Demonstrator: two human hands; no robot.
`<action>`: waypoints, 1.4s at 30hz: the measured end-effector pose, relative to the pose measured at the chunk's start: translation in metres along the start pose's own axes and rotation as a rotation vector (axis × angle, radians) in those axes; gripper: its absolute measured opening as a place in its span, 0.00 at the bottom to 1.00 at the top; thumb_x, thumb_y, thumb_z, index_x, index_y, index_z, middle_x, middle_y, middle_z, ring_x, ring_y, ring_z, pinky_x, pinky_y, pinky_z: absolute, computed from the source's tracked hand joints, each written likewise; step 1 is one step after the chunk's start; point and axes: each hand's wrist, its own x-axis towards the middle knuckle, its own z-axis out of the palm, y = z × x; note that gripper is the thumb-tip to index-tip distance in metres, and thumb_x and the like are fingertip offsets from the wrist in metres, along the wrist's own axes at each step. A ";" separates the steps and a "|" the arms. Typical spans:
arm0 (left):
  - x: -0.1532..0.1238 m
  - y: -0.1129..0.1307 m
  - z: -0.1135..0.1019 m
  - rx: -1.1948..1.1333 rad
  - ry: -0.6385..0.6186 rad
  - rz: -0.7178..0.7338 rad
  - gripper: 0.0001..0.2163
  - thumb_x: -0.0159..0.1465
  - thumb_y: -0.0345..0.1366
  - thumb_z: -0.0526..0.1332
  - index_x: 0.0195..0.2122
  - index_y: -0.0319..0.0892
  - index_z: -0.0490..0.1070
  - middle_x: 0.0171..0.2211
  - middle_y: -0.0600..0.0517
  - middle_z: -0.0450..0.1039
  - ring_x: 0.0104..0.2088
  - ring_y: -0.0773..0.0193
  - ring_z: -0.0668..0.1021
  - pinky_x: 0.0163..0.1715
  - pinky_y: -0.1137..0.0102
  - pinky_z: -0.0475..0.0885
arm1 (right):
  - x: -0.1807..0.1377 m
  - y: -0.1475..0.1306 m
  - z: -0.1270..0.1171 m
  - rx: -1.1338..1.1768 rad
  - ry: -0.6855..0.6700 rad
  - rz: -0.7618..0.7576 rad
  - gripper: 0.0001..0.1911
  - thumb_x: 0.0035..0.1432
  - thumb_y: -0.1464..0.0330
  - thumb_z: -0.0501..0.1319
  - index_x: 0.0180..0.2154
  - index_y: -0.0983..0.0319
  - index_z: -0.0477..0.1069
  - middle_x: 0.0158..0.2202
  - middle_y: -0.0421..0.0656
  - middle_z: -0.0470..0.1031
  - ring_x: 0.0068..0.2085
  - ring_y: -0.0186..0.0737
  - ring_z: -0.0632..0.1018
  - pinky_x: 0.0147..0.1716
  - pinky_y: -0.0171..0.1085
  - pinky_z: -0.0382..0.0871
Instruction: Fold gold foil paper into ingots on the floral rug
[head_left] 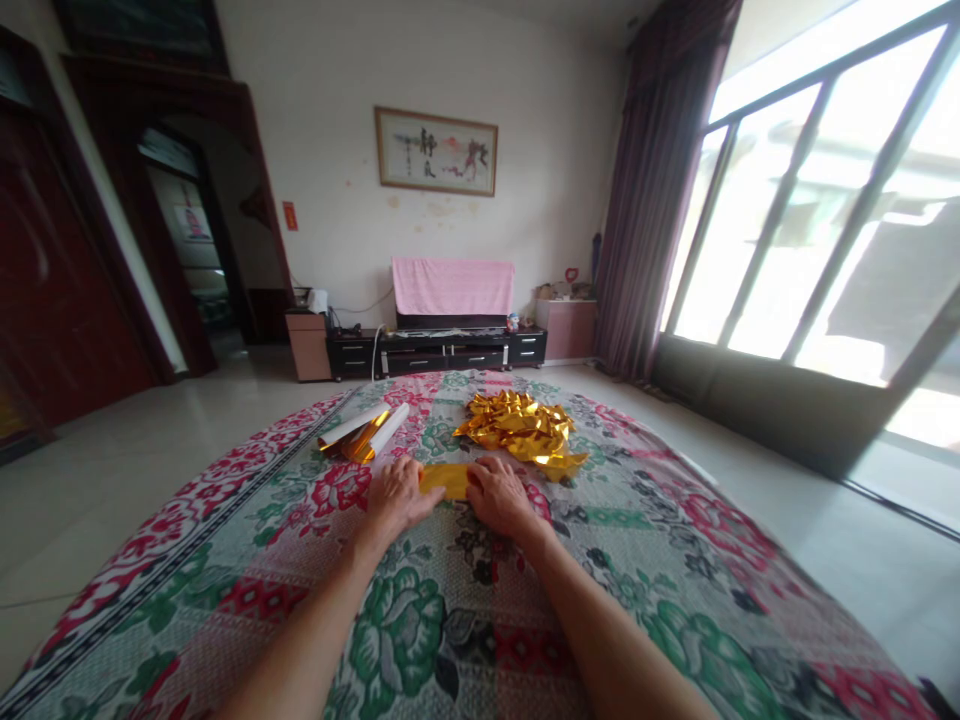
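My left grip (397, 495) and right grip (501, 495) lie flat, unclenched, pressing the ends of a gold foil sheet (447, 480) onto the floral cloth (420, 620); a gold pile (521, 425) sits just beyond.

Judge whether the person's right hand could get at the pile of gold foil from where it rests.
Probably yes. The right hand lies on the gold sheet, just short of the pile of gold foil, with only a strip of patterned cloth between them and nothing standing in the way.
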 end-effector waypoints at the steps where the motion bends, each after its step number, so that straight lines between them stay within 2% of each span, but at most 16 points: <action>1: 0.003 -0.006 0.001 -0.021 -0.021 0.023 0.15 0.54 0.47 0.58 0.37 0.42 0.67 0.39 0.47 0.69 0.45 0.57 0.71 0.45 0.64 0.64 | 0.001 0.002 0.000 0.009 -0.020 -0.012 0.13 0.57 0.67 0.51 0.42 0.58 0.69 0.46 0.45 0.66 0.45 0.39 0.67 0.45 0.36 0.57; 3: 0.008 -0.019 0.002 -0.072 -0.072 0.098 0.12 0.54 0.42 0.58 0.37 0.42 0.68 0.41 0.48 0.69 0.46 0.59 0.71 0.47 0.65 0.64 | 0.004 0.006 -0.001 0.024 -0.059 -0.034 0.13 0.56 0.70 0.51 0.42 0.59 0.70 0.46 0.44 0.67 0.46 0.39 0.67 0.45 0.35 0.57; 7: 0.011 -0.036 0.005 -0.179 -0.100 0.170 0.21 0.54 0.35 0.57 0.50 0.40 0.63 0.51 0.45 0.66 0.52 0.60 0.68 0.52 0.67 0.62 | 0.008 0.009 0.000 0.046 -0.062 -0.043 0.15 0.57 0.70 0.49 0.45 0.59 0.68 0.46 0.45 0.67 0.46 0.39 0.67 0.45 0.35 0.57; 10: 0.010 -0.041 0.003 -0.261 -0.125 0.198 0.25 0.53 0.30 0.55 0.54 0.39 0.60 0.54 0.46 0.64 0.54 0.62 0.67 0.55 0.68 0.60 | 0.009 0.009 0.002 0.044 -0.063 -0.022 0.18 0.55 0.71 0.50 0.48 0.58 0.66 0.48 0.45 0.66 0.47 0.40 0.67 0.46 0.36 0.57; 13: 0.008 -0.040 0.000 -0.326 -0.132 0.164 0.27 0.51 0.28 0.54 0.55 0.39 0.60 0.53 0.47 0.66 0.53 0.62 0.68 0.53 0.68 0.62 | 0.010 0.007 0.003 0.033 -0.053 -0.006 0.20 0.51 0.72 0.53 0.47 0.59 0.66 0.49 0.46 0.67 0.47 0.42 0.67 0.47 0.36 0.57; 17: 0.007 -0.033 0.000 -0.341 -0.054 0.120 0.27 0.50 0.25 0.54 0.54 0.42 0.62 0.49 0.48 0.70 0.49 0.61 0.71 0.52 0.66 0.64 | 0.009 0.005 0.003 0.062 -0.005 -0.024 0.20 0.49 0.72 0.53 0.46 0.61 0.68 0.47 0.46 0.70 0.46 0.41 0.68 0.49 0.37 0.57; 22: 0.010 -0.032 0.013 -0.353 0.072 0.100 0.25 0.53 0.30 0.57 0.54 0.44 0.61 0.44 0.49 0.73 0.46 0.60 0.73 0.48 0.65 0.68 | 0.008 0.008 0.008 0.128 0.082 -0.047 0.23 0.48 0.73 0.55 0.49 0.64 0.66 0.49 0.48 0.68 0.48 0.42 0.68 0.50 0.38 0.58; 26: 0.009 -0.031 0.014 -0.298 0.201 0.229 0.25 0.51 0.29 0.59 0.53 0.44 0.62 0.53 0.48 0.64 0.53 0.58 0.67 0.53 0.63 0.64 | 0.007 0.008 0.010 0.140 0.197 -0.110 0.21 0.48 0.73 0.55 0.47 0.64 0.68 0.56 0.51 0.59 0.54 0.46 0.62 0.53 0.42 0.56; 29: 0.007 -0.024 0.006 -0.202 0.245 0.374 0.24 0.51 0.27 0.58 0.51 0.43 0.65 0.58 0.48 0.57 0.56 0.56 0.62 0.56 0.60 0.59 | 0.004 0.004 0.007 0.135 0.224 -0.189 0.19 0.47 0.76 0.55 0.43 0.62 0.70 0.58 0.48 0.56 0.56 0.46 0.58 0.53 0.43 0.54; 31: 0.005 -0.019 0.001 -0.153 0.203 0.460 0.19 0.52 0.25 0.57 0.46 0.43 0.70 0.55 0.49 0.61 0.55 0.57 0.63 0.56 0.60 0.59 | 0.002 0.002 0.003 0.133 0.177 -0.237 0.17 0.47 0.76 0.54 0.39 0.59 0.72 0.54 0.45 0.62 0.54 0.45 0.60 0.51 0.44 0.55; 33: 0.005 -0.016 -0.003 -0.141 0.100 0.520 0.13 0.54 0.25 0.54 0.36 0.44 0.74 0.47 0.51 0.70 0.49 0.60 0.68 0.53 0.63 0.62 | 0.001 0.000 -0.001 0.142 0.105 -0.262 0.13 0.50 0.76 0.53 0.34 0.57 0.73 0.47 0.42 0.69 0.49 0.42 0.65 0.48 0.43 0.55; 35: 0.004 -0.015 -0.006 -0.171 0.002 0.542 0.12 0.56 0.26 0.53 0.31 0.44 0.75 0.39 0.52 0.73 0.43 0.63 0.72 0.48 0.67 0.66 | 0.001 -0.001 -0.004 0.168 0.046 -0.271 0.13 0.52 0.76 0.51 0.31 0.57 0.72 0.40 0.41 0.72 0.44 0.39 0.68 0.46 0.41 0.56; 37: 0.004 -0.015 -0.008 -0.225 -0.042 0.530 0.10 0.57 0.28 0.54 0.32 0.43 0.75 0.38 0.52 0.74 0.39 0.65 0.73 0.46 0.70 0.67 | 0.001 -0.002 -0.007 0.198 0.022 -0.269 0.12 0.52 0.75 0.52 0.32 0.58 0.72 0.38 0.40 0.73 0.42 0.38 0.69 0.44 0.38 0.57; 42: 0.002 -0.018 -0.010 -0.283 -0.069 0.494 0.08 0.57 0.34 0.58 0.35 0.44 0.75 0.42 0.52 0.73 0.42 0.66 0.73 0.46 0.72 0.66 | 0.000 -0.002 -0.010 0.186 -0.015 -0.272 0.08 0.48 0.72 0.57 0.33 0.60 0.71 0.37 0.41 0.73 0.41 0.39 0.69 0.41 0.36 0.57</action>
